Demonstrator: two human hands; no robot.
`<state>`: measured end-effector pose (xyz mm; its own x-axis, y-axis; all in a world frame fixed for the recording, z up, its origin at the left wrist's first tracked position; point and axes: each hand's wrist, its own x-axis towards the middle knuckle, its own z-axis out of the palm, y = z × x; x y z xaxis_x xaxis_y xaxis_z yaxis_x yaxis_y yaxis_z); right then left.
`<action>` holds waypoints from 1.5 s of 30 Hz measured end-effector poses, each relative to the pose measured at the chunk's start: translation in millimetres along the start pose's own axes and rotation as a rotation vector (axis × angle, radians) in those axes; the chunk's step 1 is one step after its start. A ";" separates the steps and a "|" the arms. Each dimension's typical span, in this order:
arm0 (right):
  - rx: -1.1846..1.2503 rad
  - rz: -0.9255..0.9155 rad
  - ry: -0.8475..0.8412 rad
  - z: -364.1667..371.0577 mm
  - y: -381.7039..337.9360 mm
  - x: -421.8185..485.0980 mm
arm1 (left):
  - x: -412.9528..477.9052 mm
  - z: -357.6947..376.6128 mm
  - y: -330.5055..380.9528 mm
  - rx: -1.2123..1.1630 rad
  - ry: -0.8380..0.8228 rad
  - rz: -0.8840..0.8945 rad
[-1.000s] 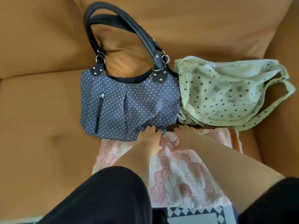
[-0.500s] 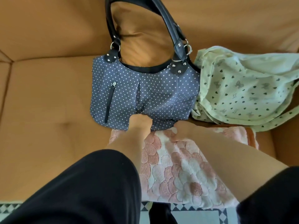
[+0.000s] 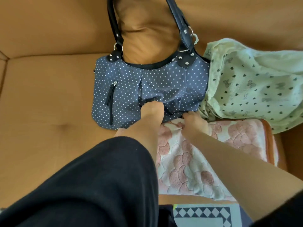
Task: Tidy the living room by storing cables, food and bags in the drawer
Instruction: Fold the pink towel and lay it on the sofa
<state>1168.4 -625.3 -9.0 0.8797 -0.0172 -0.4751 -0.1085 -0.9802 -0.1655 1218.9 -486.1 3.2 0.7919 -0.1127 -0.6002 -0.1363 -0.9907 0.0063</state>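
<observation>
A navy polka-dot handbag (image 3: 131,89) with dark handles lies flat on the orange sofa, handles pointing to the backrest. My left hand (image 3: 151,112) grips a bunched fold of its fabric near the bottom middle. My right hand (image 3: 194,124) is curled at the bag's lower right corner, where the bag meets a pink floral towel (image 3: 188,161); its fingertips are tucked under the edge and I cannot make out which of the two it pinches. A pale green cloth bag (image 3: 249,89) with small hearts lies crumpled to the right, touching the handbag.
The orange sofa seat (image 3: 49,112) stretches left of the bags, with its backrest behind. The towel lies over an orange-edged cushion (image 3: 268,141). A grey rug (image 3: 205,215) with a black-and-white diamond border shows on the floor below.
My left hand moved from the towel's edge up onto the handbag and closed on its fabric. My right hand curled in at the bag's lower right corner. The view shifted closer and leftward.
</observation>
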 end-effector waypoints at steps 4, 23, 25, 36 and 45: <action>0.130 0.148 -0.276 -7.3 -5.1 22.9 | -4.8 5.0 -15.5 -0.113 0.015 0.069; -0.617 -0.491 0.067 -144.4 -101.1 82.3 | 29.1 -86.2 -101.3 -0.028 0.318 0.175; -0.654 -0.428 -0.046 -144.2 -108.0 85.6 | 30.8 -90.4 -97.7 -0.011 0.272 0.178; -0.776 -0.649 0.158 -156.0 -122.9 62.7 | 16.1 -137.6 -111.1 0.613 0.094 0.367; -0.700 -0.521 0.397 -209.5 -113.0 46.1 | -22.2 -190.4 -107.2 0.534 0.510 0.388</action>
<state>1318.2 -556.6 168.9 0.8459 0.5150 -0.1390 0.5291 -0.7769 0.3413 1329.3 -392.0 168.1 0.7857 -0.5864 -0.1970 -0.6169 -0.7192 -0.3197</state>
